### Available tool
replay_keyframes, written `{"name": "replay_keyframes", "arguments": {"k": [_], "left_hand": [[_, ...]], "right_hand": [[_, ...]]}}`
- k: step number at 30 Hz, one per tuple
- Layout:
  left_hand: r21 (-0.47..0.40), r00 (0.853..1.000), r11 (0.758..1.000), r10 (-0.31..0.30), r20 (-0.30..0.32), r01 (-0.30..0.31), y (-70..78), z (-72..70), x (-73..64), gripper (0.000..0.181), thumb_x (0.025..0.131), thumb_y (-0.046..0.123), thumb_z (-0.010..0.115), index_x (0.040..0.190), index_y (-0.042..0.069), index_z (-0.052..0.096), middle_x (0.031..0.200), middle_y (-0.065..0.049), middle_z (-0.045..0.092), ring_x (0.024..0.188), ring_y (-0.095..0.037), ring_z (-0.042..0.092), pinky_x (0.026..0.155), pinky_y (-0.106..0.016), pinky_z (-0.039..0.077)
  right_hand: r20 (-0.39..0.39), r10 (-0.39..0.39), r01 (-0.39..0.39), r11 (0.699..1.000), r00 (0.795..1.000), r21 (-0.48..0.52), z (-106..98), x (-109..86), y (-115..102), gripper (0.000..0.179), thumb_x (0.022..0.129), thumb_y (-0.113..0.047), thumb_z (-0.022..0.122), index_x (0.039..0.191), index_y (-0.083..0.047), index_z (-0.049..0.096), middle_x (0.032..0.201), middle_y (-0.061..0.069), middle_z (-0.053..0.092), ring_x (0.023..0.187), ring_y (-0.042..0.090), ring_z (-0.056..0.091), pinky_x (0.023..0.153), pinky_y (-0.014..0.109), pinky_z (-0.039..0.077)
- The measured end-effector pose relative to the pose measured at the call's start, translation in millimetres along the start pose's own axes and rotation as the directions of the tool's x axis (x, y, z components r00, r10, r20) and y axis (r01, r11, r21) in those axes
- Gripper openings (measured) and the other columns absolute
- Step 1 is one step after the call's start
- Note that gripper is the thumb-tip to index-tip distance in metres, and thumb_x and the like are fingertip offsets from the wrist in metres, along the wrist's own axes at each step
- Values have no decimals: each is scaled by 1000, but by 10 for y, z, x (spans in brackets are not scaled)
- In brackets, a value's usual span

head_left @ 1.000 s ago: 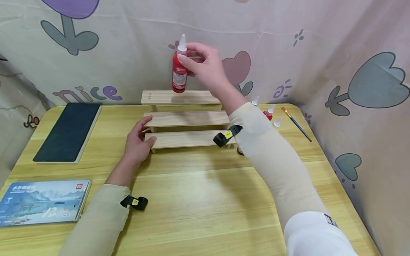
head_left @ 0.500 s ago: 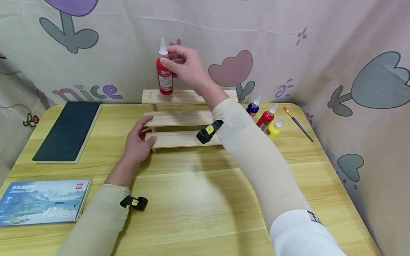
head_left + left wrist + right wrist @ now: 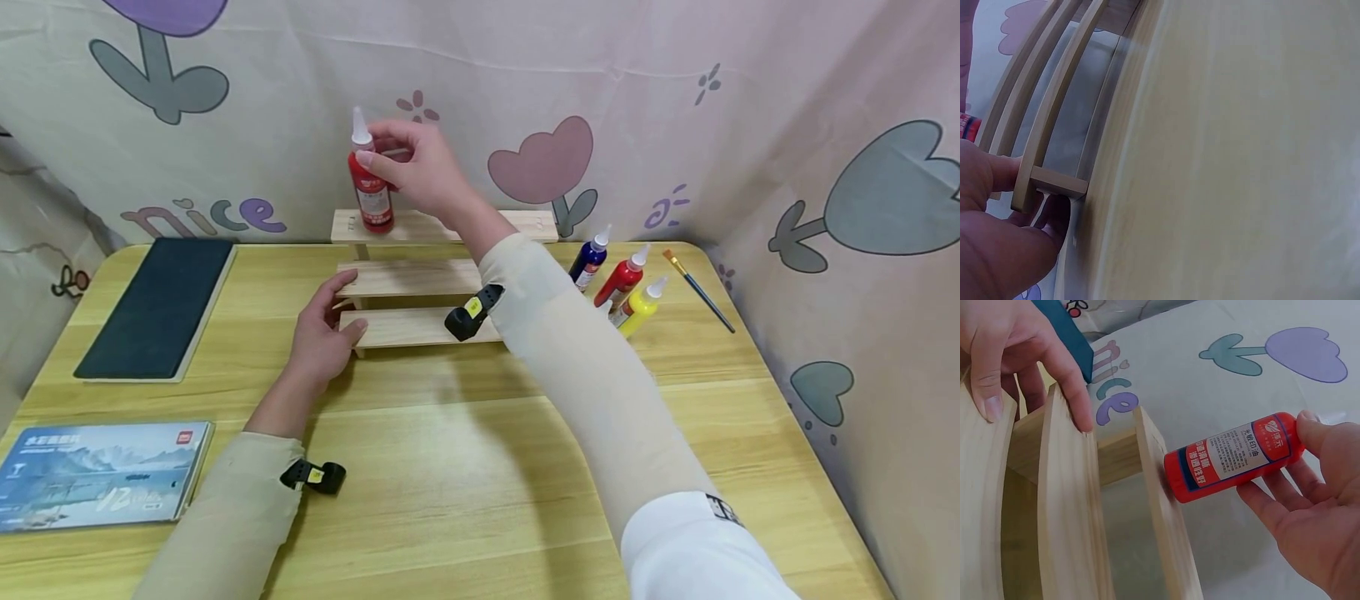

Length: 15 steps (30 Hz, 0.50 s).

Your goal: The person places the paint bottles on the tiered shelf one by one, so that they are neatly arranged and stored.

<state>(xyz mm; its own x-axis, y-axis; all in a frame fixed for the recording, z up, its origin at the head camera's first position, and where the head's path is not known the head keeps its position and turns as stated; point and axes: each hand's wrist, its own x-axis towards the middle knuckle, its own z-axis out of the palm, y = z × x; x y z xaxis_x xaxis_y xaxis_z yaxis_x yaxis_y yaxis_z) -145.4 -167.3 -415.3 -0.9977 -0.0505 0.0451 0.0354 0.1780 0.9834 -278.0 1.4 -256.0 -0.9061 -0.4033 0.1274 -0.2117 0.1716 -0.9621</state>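
Observation:
My right hand (image 3: 420, 171) pinches a red squeeze bottle (image 3: 372, 196) with a white pointed nozzle, near its neck. The bottle leans slightly, its base right at the left part of the top step of a three-tier wooden rack (image 3: 420, 327). In the right wrist view the label of the bottle (image 3: 1235, 453) faces the camera, and its bottom meets the top board. My left hand (image 3: 322, 342) grips the rack's left end, thumb on the lowest step and a finger on the middle one. In the left wrist view, fingers of that hand (image 3: 1004, 231) curl around the lowest board's end.
Right of the rack stand a blue bottle (image 3: 587, 265), another red bottle (image 3: 619, 283) and a yellow bottle (image 3: 638, 310). A paintbrush (image 3: 699, 292) lies beyond them. On the left are a dark notebook (image 3: 157, 310) and a blue pad (image 3: 105, 475). A printed curtain (image 3: 300, 100) hangs behind the table.
My right hand has carried the red bottle left and down, from above the rack to the left part of its top step. The left hand stays put; the bottles at right have come into fuller view.

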Motion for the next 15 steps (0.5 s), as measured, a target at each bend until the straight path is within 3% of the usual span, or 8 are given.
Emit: {"name": "replay_keyframes", "arguments": {"k": [8,15], "left_hand": [[-11,1000,1000,15,5,-15,-2,13,8,73,90,-19,55,151,19,44,148,-11,41,128,-31,44,111,-46,31],[-4,1000,1000,17,5,-17,-26,8,33,73,91,-18,56,151,20,44,146,-13,44,128,-31,44,110,-41,33]], "right_hand": [[-18,12,-12,1000,1000,-6,29,-22,44,36,91,-13,73,127,-11,68,114,1,67,104,14,63,82,23,53],[-70,16,-17,1000,997,-5,40,-24,48,43,88,-15,78,130,-13,67,116,-4,68,103,7,63,88,18,47]]}}
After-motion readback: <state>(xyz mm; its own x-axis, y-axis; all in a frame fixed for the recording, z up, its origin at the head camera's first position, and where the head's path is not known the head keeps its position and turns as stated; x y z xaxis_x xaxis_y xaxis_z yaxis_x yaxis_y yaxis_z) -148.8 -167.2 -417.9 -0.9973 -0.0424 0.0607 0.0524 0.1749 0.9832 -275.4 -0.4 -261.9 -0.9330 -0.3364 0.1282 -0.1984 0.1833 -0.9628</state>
